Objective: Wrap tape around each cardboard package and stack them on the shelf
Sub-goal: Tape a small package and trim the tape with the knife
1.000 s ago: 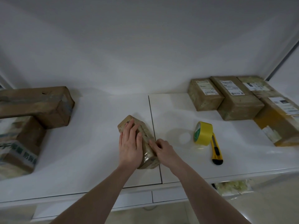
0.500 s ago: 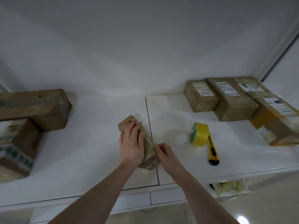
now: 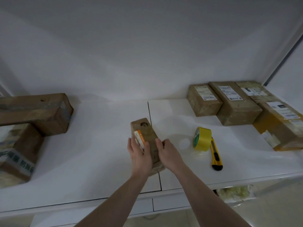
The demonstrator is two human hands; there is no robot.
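Note:
A small brown cardboard package (image 3: 146, 133) with an orange and white label lies on the white shelf top (image 3: 101, 145), near the middle. My left hand (image 3: 140, 157) grips its left side and my right hand (image 3: 168, 154) grips its right side, both at the near end. A yellow tape roll (image 3: 202, 139) stands on edge to the right, beside a yellow utility knife (image 3: 215, 156).
Several labelled cardboard packages (image 3: 236, 104) sit in a row at the back right. Two larger taped boxes (image 3: 32, 110) are stacked at the far left. A seam (image 3: 154, 140) runs down the shelf top under the package. Plastic wrap (image 3: 234, 192) shows below the front edge.
My left hand slid off the top of the package to its left side, uncovering the orange label. My right hand moved up onto its right side. The package now looks raised at its near end.

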